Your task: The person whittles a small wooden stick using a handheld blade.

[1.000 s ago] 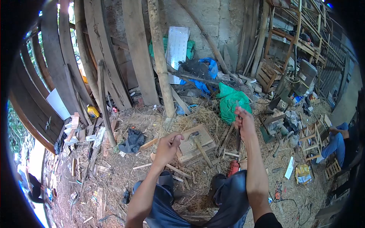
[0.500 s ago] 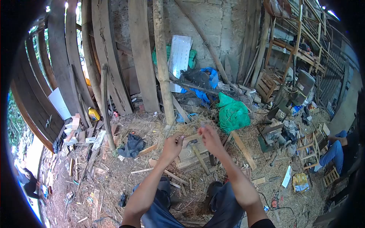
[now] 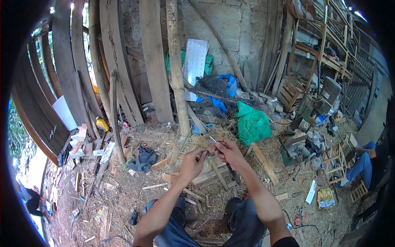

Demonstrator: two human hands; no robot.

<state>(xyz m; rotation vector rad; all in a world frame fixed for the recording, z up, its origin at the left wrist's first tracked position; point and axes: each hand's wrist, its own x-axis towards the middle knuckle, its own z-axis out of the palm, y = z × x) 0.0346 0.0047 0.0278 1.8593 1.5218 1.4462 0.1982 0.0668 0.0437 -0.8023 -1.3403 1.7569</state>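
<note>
My left hand (image 3: 194, 164) is closed in a pinch over the wood pieces. Whatever lies between its fingertips is too small to make out. Close beside it on the right, my right hand (image 3: 228, 153) is closed on a small pale pointed piece (image 3: 212, 140), whose tip sticks out up and to the left. The fingertips of both hands nearly meet. Below them lie wooden boards (image 3: 204, 178) and a narrow wood strip (image 3: 218, 173) on the straw-covered ground, between my legs and the wall. A dark tool-like shape (image 3: 235, 176) lies partly hidden under my right hand.
A green plastic bag (image 3: 254, 126) and a wooden post (image 3: 177, 82) stand ahead. To the left are a dark plastic bag (image 3: 144, 159) and a yellow bottle (image 3: 102, 124). At right sits another person (image 3: 364, 164) near a wooden frame (image 3: 332, 162). Wood scraps litter the ground.
Both hands have come closer together, the left moving right and the right turning inward. The pale pointed piece in my right hand now shows more clearly.
</note>
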